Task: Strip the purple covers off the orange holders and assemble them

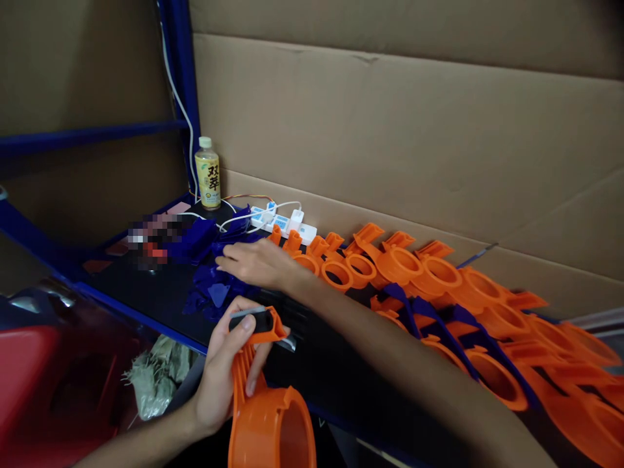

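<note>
My left hand [219, 364] is closed around the handle of an orange plastic part [258, 422] with a large ring at its lower end. The thumb presses on a black piece [258, 322] seated at the top of that handle. A shiny metallic edge shows just beyond it. My right hand [258, 262] reaches across, over a heap of dark blue plastic pieces [209, 289]. Its fingers point left, slightly apart, with the fingertips at the heap; whatever lies under them is hidden.
Many similar orange ring parts [400, 263] line the table's back and right side, some with blue strips [443, 325]. Behind stand a power strip [307, 233] with white cables and a drink bottle [208, 175]. Cardboard walls the back. A red stool [43, 390] is lower left.
</note>
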`<state>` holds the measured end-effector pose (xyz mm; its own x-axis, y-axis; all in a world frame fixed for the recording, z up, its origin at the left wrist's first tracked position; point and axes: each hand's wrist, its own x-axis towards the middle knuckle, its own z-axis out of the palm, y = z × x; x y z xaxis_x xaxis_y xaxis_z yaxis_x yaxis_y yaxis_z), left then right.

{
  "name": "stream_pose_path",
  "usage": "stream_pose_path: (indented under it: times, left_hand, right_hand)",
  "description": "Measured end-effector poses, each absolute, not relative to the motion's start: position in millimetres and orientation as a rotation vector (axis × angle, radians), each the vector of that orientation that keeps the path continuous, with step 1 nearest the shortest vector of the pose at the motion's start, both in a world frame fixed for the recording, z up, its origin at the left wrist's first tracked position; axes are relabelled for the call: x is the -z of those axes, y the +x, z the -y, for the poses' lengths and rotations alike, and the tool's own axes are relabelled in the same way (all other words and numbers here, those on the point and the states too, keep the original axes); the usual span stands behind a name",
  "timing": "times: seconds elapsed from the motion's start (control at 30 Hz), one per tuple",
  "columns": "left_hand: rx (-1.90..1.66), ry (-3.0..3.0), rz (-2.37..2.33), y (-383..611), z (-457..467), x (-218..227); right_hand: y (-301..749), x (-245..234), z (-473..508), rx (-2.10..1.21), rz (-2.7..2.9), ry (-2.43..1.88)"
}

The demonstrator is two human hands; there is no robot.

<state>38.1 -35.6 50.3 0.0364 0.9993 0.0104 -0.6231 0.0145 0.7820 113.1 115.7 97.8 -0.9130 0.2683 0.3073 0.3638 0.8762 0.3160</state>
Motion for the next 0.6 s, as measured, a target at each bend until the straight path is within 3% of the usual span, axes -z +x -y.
stream_pose_path:
  times: [0.33,0.6]
  left_hand:
    - [-1.494,0.687,-0.698,28.5,33.1,-50.5]
    - [-1.458,0.706,-0.815,24.1,20.6,-42.8]
  right_hand:
    - [58.6,-76.0,-111.7,0.412,2.970,-0.443]
    - [107.6,-116.5,-121.8,-0.555,2.707,-0.564]
